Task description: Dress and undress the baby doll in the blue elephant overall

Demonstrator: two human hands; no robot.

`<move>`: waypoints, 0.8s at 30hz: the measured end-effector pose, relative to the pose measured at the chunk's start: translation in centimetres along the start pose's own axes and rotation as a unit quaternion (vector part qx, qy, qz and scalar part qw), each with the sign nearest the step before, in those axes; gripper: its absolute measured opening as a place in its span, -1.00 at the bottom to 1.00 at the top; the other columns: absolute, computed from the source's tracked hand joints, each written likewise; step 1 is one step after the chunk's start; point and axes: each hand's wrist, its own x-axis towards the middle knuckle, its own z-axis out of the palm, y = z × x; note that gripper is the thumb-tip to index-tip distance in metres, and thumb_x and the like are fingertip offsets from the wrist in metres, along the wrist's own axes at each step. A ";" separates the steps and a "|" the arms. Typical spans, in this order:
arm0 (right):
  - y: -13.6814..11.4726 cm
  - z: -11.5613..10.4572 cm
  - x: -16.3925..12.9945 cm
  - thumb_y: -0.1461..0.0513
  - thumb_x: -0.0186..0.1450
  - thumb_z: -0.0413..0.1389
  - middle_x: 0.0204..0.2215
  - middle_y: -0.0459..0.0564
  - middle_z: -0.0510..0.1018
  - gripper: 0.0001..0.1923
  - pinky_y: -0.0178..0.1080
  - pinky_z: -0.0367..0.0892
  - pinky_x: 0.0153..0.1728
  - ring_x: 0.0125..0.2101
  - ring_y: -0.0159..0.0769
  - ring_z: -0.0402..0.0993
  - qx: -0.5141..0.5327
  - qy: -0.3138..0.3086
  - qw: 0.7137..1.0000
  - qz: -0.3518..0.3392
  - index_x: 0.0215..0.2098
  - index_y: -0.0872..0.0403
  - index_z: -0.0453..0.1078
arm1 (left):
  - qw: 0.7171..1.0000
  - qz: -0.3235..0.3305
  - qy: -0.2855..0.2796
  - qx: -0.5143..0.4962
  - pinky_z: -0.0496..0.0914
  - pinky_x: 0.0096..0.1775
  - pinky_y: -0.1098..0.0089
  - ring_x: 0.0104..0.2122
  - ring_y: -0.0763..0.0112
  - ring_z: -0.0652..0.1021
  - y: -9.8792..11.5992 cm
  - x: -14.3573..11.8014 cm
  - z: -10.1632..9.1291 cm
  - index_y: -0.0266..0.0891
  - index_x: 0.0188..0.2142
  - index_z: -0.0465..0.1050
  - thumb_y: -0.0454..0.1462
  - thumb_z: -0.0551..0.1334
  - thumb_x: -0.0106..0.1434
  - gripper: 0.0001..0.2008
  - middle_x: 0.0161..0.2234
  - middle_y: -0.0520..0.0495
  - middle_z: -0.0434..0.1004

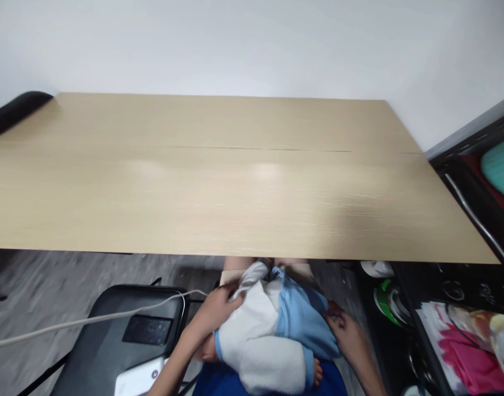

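Doll (268, 341) in white-blue clothes, on lap | left hand (212, 313) grips its clothing | right hand (344, 324) flat on it

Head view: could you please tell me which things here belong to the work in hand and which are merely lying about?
In hand:
- doll in white and blue clothes
- left hand
- right hand

Lying about:
- wooden table
- black chair
- white cable
- phone
- pink cloth
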 end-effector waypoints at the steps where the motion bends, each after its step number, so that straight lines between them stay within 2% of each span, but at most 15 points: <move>1: -0.2 0.0 -0.1 -0.23 0.47 0.07 -0.52 0.03 0.65 -0.52 0.04 0.62 -0.28 -0.37 0.22 0.79 0.034 0.003 0.999 -0.004 -0.21 -0.12 0.61 | 1.000 0.003 -0.001 -0.002 0.59 0.29 0.11 0.29 -0.19 0.80 0.0 0.0 0.0 -0.21 0.32 0.77 0.01 0.22 0.53 -0.41 0.32 -0.24 0.84; 4: -0.9 -0.2 -0.4 -0.33 0.43 0.16 -0.58 -0.03 0.52 -0.48 0.04 0.53 -0.30 -0.44 0.15 0.66 0.123 -0.015 0.992 -0.014 -0.24 -0.12 0.57 | 1.000 0.004 -0.007 -0.002 0.59 0.30 0.08 0.30 -0.22 0.80 0.0 0.1 -0.1 -0.23 0.33 0.76 0.03 0.19 0.54 -0.39 0.33 -0.27 0.83; 7: -1.1 -1.0 -0.6 -0.47 0.41 0.13 -0.57 -0.04 0.49 -0.33 0.00 0.47 -0.31 -0.47 0.05 0.58 0.127 0.002 0.992 -0.023 -0.26 -0.12 0.50 | 1.000 0.005 -0.019 0.006 0.58 0.29 0.08 0.29 -0.20 0.80 -0.4 0.2 -0.1 -0.25 0.32 0.75 0.04 0.18 0.53 -0.37 0.32 -0.32 0.84; 10: -0.1 -2.8 -0.7 -0.58 0.34 0.08 -0.56 -0.06 0.49 -0.23 -0.04 0.47 -0.31 -0.50 0.03 0.59 0.103 0.032 0.994 0.001 -0.24 -0.13 0.48 | 0.999 0.000 -0.031 0.017 0.56 0.32 0.08 0.34 -0.19 0.78 -0.9 0.4 0.0 -0.26 0.34 0.73 0.05 0.16 0.54 -0.36 0.37 -0.34 0.80; 12: 1.0 -4.5 -0.9 -0.55 0.29 0.11 -0.55 -0.04 0.53 -0.29 0.00 0.51 -0.31 -0.49 0.12 0.66 0.080 0.044 0.995 0.028 -0.21 -0.18 0.47 | 0.999 -0.002 -0.035 0.027 0.55 0.33 0.06 0.36 -0.20 0.77 -1.1 0.5 0.1 -0.26 0.34 0.73 0.06 0.14 0.54 -0.35 0.38 -0.35 0.79; 15: 3.0 -7.5 -1.3 -0.35 0.32 0.14 -0.47 0.07 0.66 -0.55 0.16 0.51 -0.25 -0.35 0.40 0.79 0.036 0.083 0.994 0.063 -0.16 -0.26 0.41 | 0.999 0.010 -0.034 0.033 0.55 0.34 0.08 0.37 -0.18 0.76 -1.0 0.5 0.2 -0.24 0.36 0.71 0.06 0.13 0.56 -0.34 0.38 -0.33 0.79; 17: 4.3 -9.6 -1.7 -0.24 0.36 0.12 -0.45 0.11 0.68 -0.68 0.23 0.46 -0.23 -0.30 0.50 0.79 0.014 0.116 0.990 0.084 -0.14 -0.29 0.37 | 0.999 0.011 -0.034 0.035 0.56 0.31 0.09 0.33 -0.17 0.78 -0.9 0.6 0.2 -0.24 0.34 0.72 0.07 0.13 0.56 -0.35 0.35 -0.34 0.81; 20: 6.8 -12.7 -2.3 -0.20 0.28 0.18 -0.44 0.15 0.67 -0.71 0.25 0.41 -0.25 -0.37 0.48 0.73 0.015 0.142 0.982 0.127 -0.18 -0.31 0.33 | 0.999 0.009 -0.034 0.032 0.58 0.30 0.10 0.31 -0.19 0.79 -1.0 0.7 0.2 -0.24 0.33 0.74 0.08 0.16 0.54 -0.35 0.33 -0.34 0.83; 22: 9.2 -14.7 -2.8 -0.20 0.24 0.23 -0.43 0.21 0.66 -0.68 0.28 0.41 -0.22 -0.40 0.42 0.68 0.009 0.196 0.970 0.145 -0.22 -0.30 0.30 | 0.999 0.011 -0.031 0.025 0.58 0.32 0.10 0.34 -0.20 0.78 -1.2 0.7 0.2 -0.24 0.34 0.75 0.08 0.19 0.54 -0.35 0.36 -0.34 0.81; 24: 12.1 -16.3 -3.1 -0.26 0.28 0.22 -0.53 0.23 0.54 -0.63 0.31 0.34 -0.26 -0.55 0.32 0.51 -0.042 0.232 0.958 0.161 -0.30 -0.29 0.24 | 0.999 0.011 -0.029 0.021 0.58 0.33 0.10 0.33 -0.21 0.78 -1.5 0.8 0.3 -0.26 0.32 0.76 0.09 0.19 0.55 -0.35 0.36 -0.35 0.80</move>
